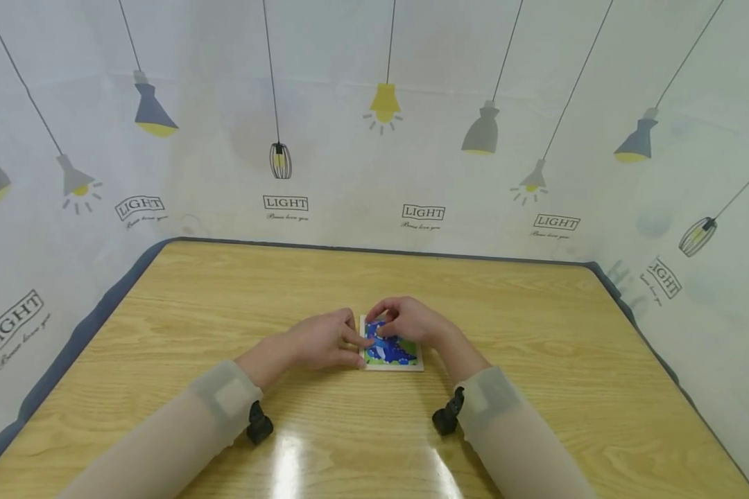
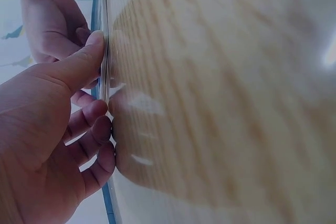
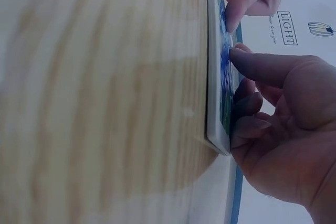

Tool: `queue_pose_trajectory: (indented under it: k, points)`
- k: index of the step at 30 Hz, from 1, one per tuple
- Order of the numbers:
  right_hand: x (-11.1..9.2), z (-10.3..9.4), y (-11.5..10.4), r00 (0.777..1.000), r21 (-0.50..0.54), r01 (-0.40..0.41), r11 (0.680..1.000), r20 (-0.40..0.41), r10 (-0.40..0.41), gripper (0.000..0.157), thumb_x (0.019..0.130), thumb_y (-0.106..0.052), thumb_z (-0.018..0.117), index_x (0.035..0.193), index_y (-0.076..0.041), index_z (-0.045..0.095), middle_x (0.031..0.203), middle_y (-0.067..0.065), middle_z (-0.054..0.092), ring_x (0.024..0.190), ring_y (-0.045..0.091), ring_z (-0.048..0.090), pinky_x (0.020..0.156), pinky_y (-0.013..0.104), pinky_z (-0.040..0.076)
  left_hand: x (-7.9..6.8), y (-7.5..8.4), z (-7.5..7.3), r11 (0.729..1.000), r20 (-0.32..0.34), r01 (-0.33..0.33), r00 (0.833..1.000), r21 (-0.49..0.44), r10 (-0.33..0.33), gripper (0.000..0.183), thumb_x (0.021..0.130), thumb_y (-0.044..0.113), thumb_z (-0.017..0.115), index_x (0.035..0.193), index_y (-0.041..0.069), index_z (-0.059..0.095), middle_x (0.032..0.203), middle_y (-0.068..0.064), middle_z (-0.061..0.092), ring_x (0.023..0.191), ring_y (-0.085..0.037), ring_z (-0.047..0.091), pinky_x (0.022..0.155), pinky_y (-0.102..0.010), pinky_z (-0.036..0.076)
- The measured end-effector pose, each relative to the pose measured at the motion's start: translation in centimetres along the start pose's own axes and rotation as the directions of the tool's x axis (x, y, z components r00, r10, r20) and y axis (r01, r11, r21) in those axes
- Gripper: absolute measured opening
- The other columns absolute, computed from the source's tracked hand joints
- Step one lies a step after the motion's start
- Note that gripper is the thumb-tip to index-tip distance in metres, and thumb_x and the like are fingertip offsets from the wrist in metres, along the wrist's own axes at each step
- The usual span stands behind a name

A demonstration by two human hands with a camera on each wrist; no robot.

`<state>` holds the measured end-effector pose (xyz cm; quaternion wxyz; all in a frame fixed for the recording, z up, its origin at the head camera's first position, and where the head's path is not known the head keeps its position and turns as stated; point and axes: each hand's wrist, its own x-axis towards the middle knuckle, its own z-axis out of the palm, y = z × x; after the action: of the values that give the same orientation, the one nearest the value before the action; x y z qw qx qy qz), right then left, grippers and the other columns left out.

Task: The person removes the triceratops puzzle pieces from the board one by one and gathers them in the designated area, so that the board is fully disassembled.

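The picture board [image 1: 390, 351] lies on the bench [image 1: 505, 298], left hand [image 1: 324, 339] loosely open and touching its left side, right hand [image 1: 415, 322] bent over its far part, hold unclear; adjusting seems in hand, probably calling next for gentle pressing

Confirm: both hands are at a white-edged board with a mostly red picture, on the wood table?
Not red: the picture is mostly blue, per the head view. The left hand and right hand are at the white-edged board on the wood table.
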<state>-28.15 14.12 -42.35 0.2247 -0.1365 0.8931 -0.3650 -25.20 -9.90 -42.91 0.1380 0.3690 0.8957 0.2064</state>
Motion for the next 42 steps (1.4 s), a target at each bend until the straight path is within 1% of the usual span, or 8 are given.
queue_pose_trajectory:
  k: [5, 12, 15, 18, 23, 31, 38, 42]
  points:
    - [0.1, 0.0, 0.1, 1.000, -0.006, 0.004, 1.000, 0.001, -0.004, 0.030, 0.107, -0.016, 0.071, 0.134, -0.025, 0.077, 0.117, 0.006, 0.068, 0.105, 0.023, 0.059, 0.097, 0.042, 0.046, -0.1, 0.1, -0.1, 1.000, 0.006, 0.009, 1.000, -0.007, -0.009, 0.042, 0.104, 0.044, 0.077, 0.140, 0.023, 0.077, 0.109, 0.000, 0.056, 0.088, -0.012, 0.052, 0.075, -0.027, 0.044]
    - [-0.1, -0.1, 0.4, 0.998, -0.057, 0.052, 0.997, -0.024, -0.054, 0.027, 0.109, -0.018, 0.068, 0.130, -0.027, 0.081, 0.131, 0.002, 0.076, 0.114, 0.020, 0.066, 0.111, 0.050, 0.050, -0.1, 0.2, -0.1, 1.000, 0.012, 0.022, 1.000, -0.012, -0.022, 0.042, 0.104, 0.044, 0.076, 0.141, 0.024, 0.076, 0.111, 0.000, 0.056, 0.090, -0.014, 0.051, 0.077, -0.028, 0.044]
    - [0.0, -0.3, 0.5, 0.997, -0.093, 0.074, 0.993, -0.023, -0.076, 0.026, 0.108, -0.020, 0.070, 0.130, -0.028, 0.082, 0.122, 0.000, 0.077, 0.106, 0.018, 0.065, 0.103, 0.043, 0.052, -0.1, 0.1, -0.1, 1.000, 0.014, 0.026, 1.000, -0.017, -0.026, 0.041, 0.104, 0.044, 0.076, 0.141, 0.025, 0.076, 0.111, 0.000, 0.055, 0.090, -0.014, 0.051, 0.077, -0.029, 0.044]
    - [0.1, -0.4, 0.6, 0.997, -0.106, 0.081, 0.991, -0.008, -0.082, 0.024, 0.107, -0.024, 0.072, 0.129, -0.029, 0.081, 0.110, 0.002, 0.074, 0.090, 0.017, 0.063, 0.085, 0.035, 0.052, -0.1, 0.1, -0.1, 0.999, 0.018, 0.032, 0.999, -0.026, -0.031, 0.041, 0.104, 0.044, 0.076, 0.141, 0.025, 0.076, 0.111, 0.000, 0.055, 0.091, -0.014, 0.052, 0.077, -0.029, 0.043]
    - [0.4, -0.5, 0.8, 0.997, -0.061, 0.074, 0.995, 0.028, -0.073, 0.023, 0.108, -0.025, 0.071, 0.130, -0.027, 0.079, 0.105, 0.006, 0.070, 0.073, 0.017, 0.064, 0.064, 0.030, 0.058, -0.1, 0.0, 0.0, 0.999, 0.018, 0.038, 0.999, -0.035, -0.038, 0.041, 0.104, 0.044, 0.077, 0.141, 0.025, 0.076, 0.112, -0.001, 0.055, 0.092, -0.015, 0.052, 0.078, -0.030, 0.044]
    - [0.5, -0.6, 1.0, 0.996, 0.006, 0.071, 0.997, 0.055, -0.071, 0.025, 0.108, -0.022, 0.072, 0.131, -0.023, 0.079, 0.107, 0.007, 0.070, 0.078, 0.018, 0.065, 0.063, 0.030, 0.059, 0.0, 0.0, 0.0, 0.999, 0.014, 0.027, 1.000, -0.024, -0.027, 0.042, 0.103, 0.044, 0.077, 0.140, 0.024, 0.076, 0.110, -0.001, 0.055, 0.090, -0.015, 0.051, 0.076, -0.029, 0.043]
    - [0.8, -0.4, 1.6, 0.993, 0.037, 0.101, 0.994, 0.051, -0.103, 0.027, 0.107, -0.023, 0.072, 0.133, -0.022, 0.076, 0.104, 0.004, 0.066, 0.077, 0.016, 0.055, 0.064, 0.029, 0.048, -0.1, 0.0, -0.1, 0.999, 0.013, 0.019, 1.000, -0.027, -0.019, 0.041, 0.103, 0.043, 0.078, 0.139, 0.023, 0.077, 0.109, -0.002, 0.055, 0.089, -0.015, 0.050, 0.075, -0.029, 0.041]
    - [0.9, -0.3, 1.7, 0.993, 0.042, 0.111, 0.993, 0.037, -0.113, 0.027, 0.106, -0.022, 0.072, 0.133, -0.022, 0.076, 0.103, 0.004, 0.064, 0.078, 0.016, 0.055, 0.068, 0.030, 0.047, -0.1, 0.0, 0.0, 0.999, 0.014, 0.024, 1.000, -0.029, -0.024, 0.042, 0.103, 0.043, 0.078, 0.140, 0.023, 0.076, 0.111, -0.002, 0.055, 0.089, -0.015, 0.050, 0.075, -0.029, 0.042]
